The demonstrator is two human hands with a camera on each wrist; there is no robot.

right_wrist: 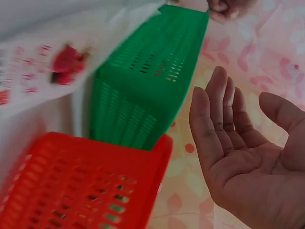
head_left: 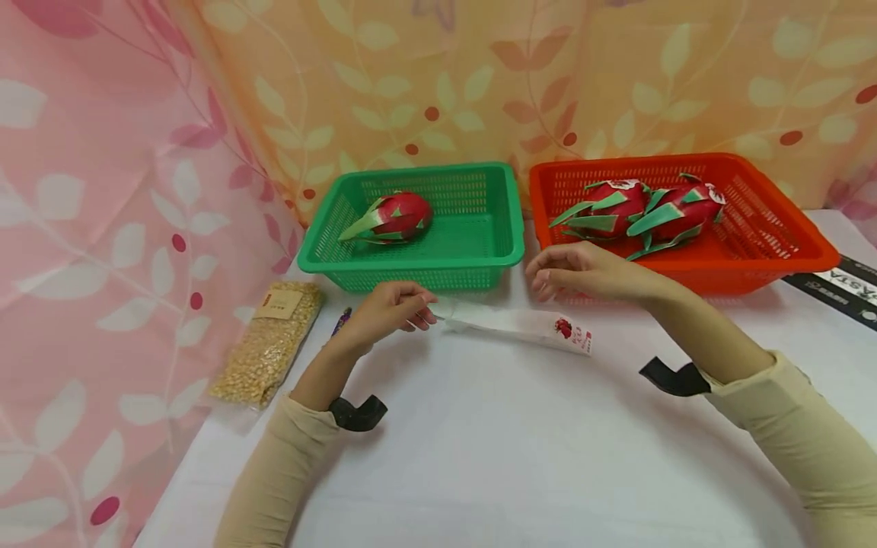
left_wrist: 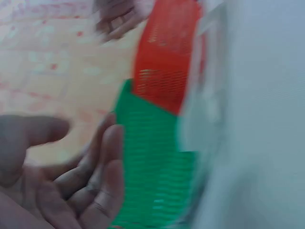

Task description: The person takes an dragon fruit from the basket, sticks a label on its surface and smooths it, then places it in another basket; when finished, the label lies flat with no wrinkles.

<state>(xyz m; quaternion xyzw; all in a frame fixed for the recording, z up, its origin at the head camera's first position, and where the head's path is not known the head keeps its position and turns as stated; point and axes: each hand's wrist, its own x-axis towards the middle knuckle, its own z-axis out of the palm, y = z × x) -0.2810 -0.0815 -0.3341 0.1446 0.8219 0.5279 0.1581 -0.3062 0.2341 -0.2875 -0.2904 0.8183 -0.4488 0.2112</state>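
Observation:
A flat white bag [head_left: 507, 323] printed with a red dragon fruit lies across the white table in front of two baskets. At its left end is my left hand [head_left: 387, 316], fingers loosely bent; the left wrist view shows the thumb apart from the fingers [left_wrist: 112, 143] and nothing between them. My right hand [head_left: 582, 270] hovers over the red basket's near left corner, holding nothing, its fingers [right_wrist: 209, 124] slightly bent. One dragon fruit [head_left: 404, 217] lies in the green basket [head_left: 411, 266]. Two more dragon fruits [head_left: 613, 205] sit in the red basket [head_left: 774, 262].
A clear pack of yellow kernels [head_left: 270, 346] lies at the table's left edge, with a dark pen-like thing [head_left: 341, 321] beside it. A black strip with white lettering [head_left: 846, 285] lies at the right. Floral cloth [head_left: 438, 99] hangs behind the baskets.

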